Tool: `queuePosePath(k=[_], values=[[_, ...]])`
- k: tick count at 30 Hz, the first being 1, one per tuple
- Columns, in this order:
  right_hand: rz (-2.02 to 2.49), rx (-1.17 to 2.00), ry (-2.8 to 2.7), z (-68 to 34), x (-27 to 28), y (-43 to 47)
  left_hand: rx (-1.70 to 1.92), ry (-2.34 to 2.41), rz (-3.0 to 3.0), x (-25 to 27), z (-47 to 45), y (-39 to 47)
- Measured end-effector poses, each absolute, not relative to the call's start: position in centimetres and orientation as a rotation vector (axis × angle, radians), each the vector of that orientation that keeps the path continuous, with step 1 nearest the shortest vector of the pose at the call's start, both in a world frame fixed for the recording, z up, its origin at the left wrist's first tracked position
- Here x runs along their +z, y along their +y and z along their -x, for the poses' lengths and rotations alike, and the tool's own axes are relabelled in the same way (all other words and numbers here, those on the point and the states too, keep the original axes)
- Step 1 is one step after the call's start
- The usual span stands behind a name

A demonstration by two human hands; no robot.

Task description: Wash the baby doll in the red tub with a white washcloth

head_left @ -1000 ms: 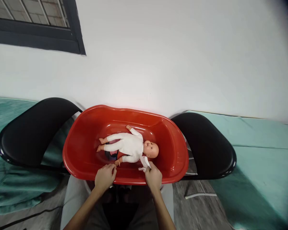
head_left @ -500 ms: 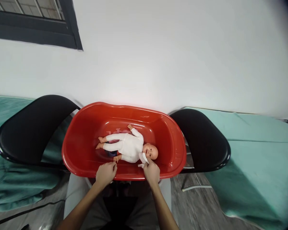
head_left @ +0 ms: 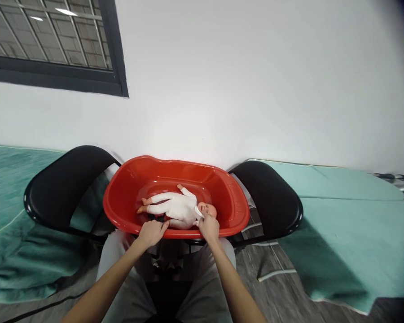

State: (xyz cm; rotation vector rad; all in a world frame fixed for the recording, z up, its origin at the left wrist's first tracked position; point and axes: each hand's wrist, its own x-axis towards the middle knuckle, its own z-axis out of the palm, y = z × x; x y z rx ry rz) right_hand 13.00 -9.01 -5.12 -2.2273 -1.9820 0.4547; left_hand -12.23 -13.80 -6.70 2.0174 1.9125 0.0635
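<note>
A baby doll (head_left: 178, 207) in a white long-sleeved suit lies on its back in a red baby bath (head_left: 239, 202), its head towards the right. My right hand (head_left: 209, 228) is closed on a small white cloth (head_left: 198, 212) at the doll's neck and chin. Over the near rim, my left hand (head_left: 152, 234) is curled beside the doll's near arm. Its fingertips cover the doll's near hand, and whether they grip it is hidden. Dark and pinkish shapes show faintly beneath the doll.
Black folding chairs (head_left: 59, 193) (head_left: 267, 197) stand on both sides of the bath. Green sheets (head_left: 350, 233) cover surfaces to the left and right. Behind is a white wall with a dark-framed barred window (head_left: 54, 74). A black cable (head_left: 47, 307) crosses the floor at left.
The view has tilted up and shifted, showing more of the window and my knees. My left hand has moved onto the doll's near hand; my right hand still holds the cloth at its neck.
</note>
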Motion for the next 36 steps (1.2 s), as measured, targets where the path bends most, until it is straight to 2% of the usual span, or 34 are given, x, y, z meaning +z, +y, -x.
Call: queuePosePath(k=[14,36], values=[[2.216,0.362,-2.054,-12.7,-5.9,-11.2,-0.042,1.96,-2.09,-7.6,12.5,-14.3],[2.201,0.309,-1.93,-11.8,-6.2,-12.3,0.108,2.035,-2.005,-6.6,12.3,-15.5]])
